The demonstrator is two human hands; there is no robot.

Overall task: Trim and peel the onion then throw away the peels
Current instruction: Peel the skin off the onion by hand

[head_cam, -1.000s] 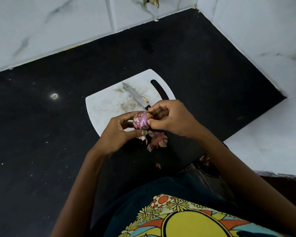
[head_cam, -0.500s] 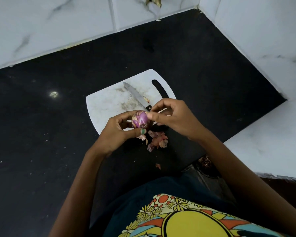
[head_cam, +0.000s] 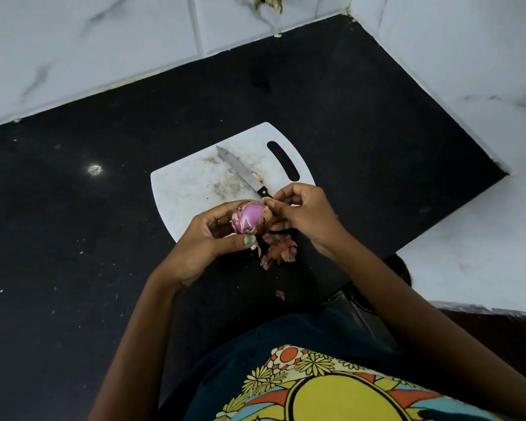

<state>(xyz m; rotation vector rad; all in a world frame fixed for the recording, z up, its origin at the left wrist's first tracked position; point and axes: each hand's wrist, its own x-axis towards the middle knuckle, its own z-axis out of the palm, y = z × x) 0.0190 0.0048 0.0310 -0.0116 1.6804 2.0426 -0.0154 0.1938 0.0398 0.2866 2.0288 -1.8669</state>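
Since the frame half a second ago, your right hand (head_cam: 304, 214) has drawn slightly right and more bare flesh shows on the small round purple onion (head_cam: 247, 220). Your left hand (head_cam: 207, 241) grips the onion just above the near edge of the white plastic cutting board (head_cam: 189, 189), fingers curled behind it and thumb under its near side. Your right hand pinches a tan flap of papery skin (head_cam: 268, 212) at the onion's right shoulder.

You are mid-peel, and the trimming looks done. Dry skin clings to the right side and in flecks on the left. The next move calls for a steady pull along the flap, turning the onion in your left hand so the skin comes away in one piece. Then gather the heap of reddish-brown peels (head_cam: 278, 249) lying below the onion, and the stray scrap (head_cam: 280, 294) nearer you.

A small black-handled steel knife (head_cam: 240, 171) lies idle on the board, tip pointing far-left. The board sits on a black speckled stone worktop (head_cam: 73, 238), set in a corner of white marble-veined wall tiles (head_cam: 88, 41). A dark shape (head_cam: 400, 268) at the near right may be a bin, though I cannot tell.
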